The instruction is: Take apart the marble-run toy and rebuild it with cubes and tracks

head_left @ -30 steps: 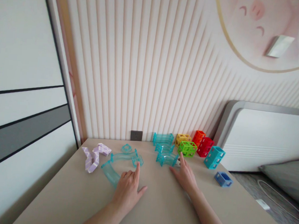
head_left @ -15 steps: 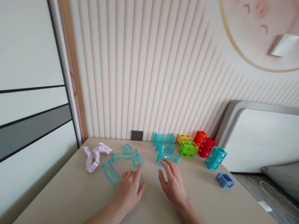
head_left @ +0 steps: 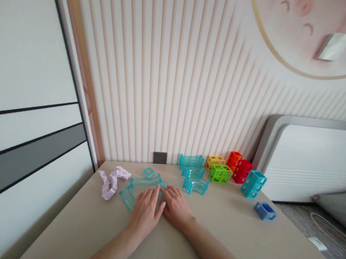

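Note:
On the table, my left hand [head_left: 145, 207] lies beside the curved clear-teal track pieces, its fingers stretched forward and thumb apart. One curved track piece [head_left: 145, 181] is beyond its fingertips, and another [head_left: 128, 198] runs partly under the hand. My right hand [head_left: 176, 207] is next to it, fingers bent and close together over a small clear-teal track piece [head_left: 164, 183]. Most of that small piece is hidden by the fingers. The fingertips of both hands nearly meet; whether they touch is unclear. A round teal piece [head_left: 148, 172] lies farther back.
Several teal track pieces [head_left: 196, 186] stand at the back. To their right are yellow [head_left: 214, 161], green [head_left: 220, 173], orange [head_left: 234, 160], red [head_left: 242, 171], teal [head_left: 254, 183] and blue [head_left: 265, 211] frame blocks. A lilac folded snake puzzle [head_left: 111, 181] lies left. The ribbed wall bounds the table's back.
My right hand has moved left, from the teal pieces on the right to beside my left hand. It now covers most of the small teal piece. The left hand has shifted slightly left.

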The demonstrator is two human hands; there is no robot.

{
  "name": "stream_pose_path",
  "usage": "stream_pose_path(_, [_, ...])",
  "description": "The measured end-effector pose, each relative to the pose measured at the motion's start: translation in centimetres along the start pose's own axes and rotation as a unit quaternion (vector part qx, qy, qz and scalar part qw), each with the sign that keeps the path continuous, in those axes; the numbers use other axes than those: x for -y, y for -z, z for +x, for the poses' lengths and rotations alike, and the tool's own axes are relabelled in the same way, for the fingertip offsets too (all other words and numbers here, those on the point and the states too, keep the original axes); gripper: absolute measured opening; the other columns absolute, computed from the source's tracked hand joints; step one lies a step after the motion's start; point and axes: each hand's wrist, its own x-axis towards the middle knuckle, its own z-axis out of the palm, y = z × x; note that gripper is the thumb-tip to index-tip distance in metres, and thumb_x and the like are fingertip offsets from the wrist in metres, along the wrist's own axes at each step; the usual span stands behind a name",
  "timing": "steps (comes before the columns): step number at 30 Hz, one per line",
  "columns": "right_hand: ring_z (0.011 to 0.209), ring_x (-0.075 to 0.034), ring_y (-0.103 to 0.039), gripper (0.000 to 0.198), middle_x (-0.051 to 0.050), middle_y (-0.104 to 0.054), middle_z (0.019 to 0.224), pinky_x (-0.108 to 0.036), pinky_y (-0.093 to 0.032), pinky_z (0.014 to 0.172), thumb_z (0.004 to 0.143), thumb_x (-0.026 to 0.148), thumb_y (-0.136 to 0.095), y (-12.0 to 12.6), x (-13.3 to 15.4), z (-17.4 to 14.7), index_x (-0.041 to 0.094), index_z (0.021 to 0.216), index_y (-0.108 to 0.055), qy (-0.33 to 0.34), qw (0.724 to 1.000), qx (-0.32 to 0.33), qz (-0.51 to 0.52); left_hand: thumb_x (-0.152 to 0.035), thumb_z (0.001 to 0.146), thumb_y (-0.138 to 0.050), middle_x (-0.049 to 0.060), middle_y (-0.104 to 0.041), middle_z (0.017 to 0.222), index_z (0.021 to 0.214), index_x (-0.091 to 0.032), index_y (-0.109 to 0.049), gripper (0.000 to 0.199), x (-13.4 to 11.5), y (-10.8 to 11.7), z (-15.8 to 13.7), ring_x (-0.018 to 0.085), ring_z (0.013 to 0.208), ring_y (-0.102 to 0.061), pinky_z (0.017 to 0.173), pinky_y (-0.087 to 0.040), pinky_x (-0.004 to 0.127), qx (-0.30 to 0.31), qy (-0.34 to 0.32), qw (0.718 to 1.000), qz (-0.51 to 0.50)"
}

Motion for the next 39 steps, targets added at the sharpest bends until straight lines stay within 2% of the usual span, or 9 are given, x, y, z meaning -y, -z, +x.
stream_pose_path(6, [0.111,-0.027,-0.059,0.044,-0.01,-0.069,0.113,-0.04,-0.046,0.098,0.09,0.018,-0.06,0.5,-0.2,-1.1,0.02,0.134,-0.056,0.005,1.0,-0.004,-0.029,-0.041,0.1,-0.044,0.013,-0.07,0.115,0.121,-0.017,-0.065,0.039,1.6,1.0,1.2,0.03,0.109,-0.064,0.097,-0.049,0.045,-0.008,0.019,1.0,0.002])
stream_pose_path(11, [0.096,-0.023,-0.062,0.02,-0.006,-0.07,0.098,-0.035,-0.049,0.088,0.091,0.013,-0.059,0.8,-0.2,-1.5,0.021,0.108,-0.067,0.03,0.999,-0.004,-0.043,-0.023,0.101,-0.037,0.014,-0.068,0.118,0.116,-0.016,-0.066,0.033,4.2,1.6,5.1,0.028,0.116,-0.061,0.1,-0.046,0.043,0.102,0.094,0.99,0.038])
stream_pose_path(19, [0.106,-0.022,-0.061,0.011,-0.006,-0.071,0.106,-0.035,-0.047,0.093,0.093,0.018,-0.064,1.1,-0.5,-1.7,0.021,0.103,-0.065,0.064,0.996,-0.069,0.003,-0.028,0.092,-0.063,0.014,-0.07,0.113,0.101,-0.015,-0.071,0.018,8.5,-1.6,11.1,0.028,0.114,-0.063,0.094,-0.051,0.04,0.204,0.138,0.969,0.015])
stream_pose_path(23, [0.105,-0.023,-0.062,0.004,-0.007,-0.072,0.107,-0.037,-0.048,0.091,0.095,0.024,-0.064,1.2,-0.6,-1.8,0.021,0.098,-0.067,0.06,0.993,-0.098,0.016,-0.035,0.095,-0.063,0.008,-0.067,0.117,0.116,-0.016,-0.064,0.028,9.0,-3.0,11.6,0.022,0.102,-0.066,0.088,-0.056,0.043,0.234,0.14,0.962,-0.012])
stream_pose_path(25, [0.102,-0.023,-0.062,0.005,-0.007,-0.072,0.106,-0.037,-0.049,0.089,0.095,0.024,-0.064,1.3,-0.6,-1.8,0.021,0.097,-0.067,0.045,0.993,-0.106,0.024,-0.035,0.095,-0.063,0.008,-0.066,0.118,0.118,-0.016,-0.062,0.03,9.0,-3.3,11.4,0.021,0.1,-0.066,0.087,-0.057,0.043,0.225,0.146,0.963,-0.021])
stream_pose_path(29, [0.096,-0.023,-0.062,0.011,-0.007,-0.072,0.103,-0.037,-0.05,0.087,0.097,0.027,-0.061,1.1,-0.5,-1.8,0.022,0.101,-0.07,-0.004,0.989,-0.138,0.052,-0.019,0.092,-0.061,0.01,-0.07,0.103,0.094,-0.014,-0.069,0.009,9.0,-3.0,11.2,0.026,0.105,-0.066,0.094,-0.053,0.043,0.163,0.15,0.974,-0.037])
stream_pose_path(32, [0.092,-0.023,-0.062,0.022,-0.008,-0.07,0.099,-0.036,-0.051,0.084,0.1,0.035,-0.054,0.7,-0.6,-1.8,0.023,0.097,-0.072,-0.035,0.979,-0.17,0.104,-0.016,0.093,-0.055,0.013,-0.068,0.115,0.097,-0.016,-0.068,0.014,8.4,-2.0,10.9,0.027,0.118,-0.061,0.103,-0.048,0.042,0.088,0.126,0.986,-0.065])
stream_pose_path(36, [0.075,-0.019,-0.06,0.041,-0.007,-0.066,0.085,-0.03,-0.05,0.07,0.097,0.052,-0.052,0.2,-1.0,-1.4,0.02,0.082,-0.071,-0.119,0.944,-0.198,0.236,-0.024,0.096,-0.051,0.01,-0.063,0.129,0.103,-0.02,-0.066,0.017,6.3,-0.3,8.6,0.023,0.128,-0.056,0.109,-0.045,0.04,0.019,0.075,0.99,-0.114])
stream_pose_path(39, [0.061,-0.015,-0.051,0.05,-0.001,-0.059,0.068,-0.026,-0.042,0.057,0.089,0.065,-0.057,-0.1,-1.1,-1.0,0.019,0.073,-0.066,-0.186,0.896,-0.2,0.35,-0.028,0.098,-0.049,0.009,-0.062,0.131,0.103,-0.022,-0.065,0.017,4.5,0.9,5.5,0.023,0.127,-0.058,0.109,-0.047,0.043,-0.044,0.018,0.98,-0.195])
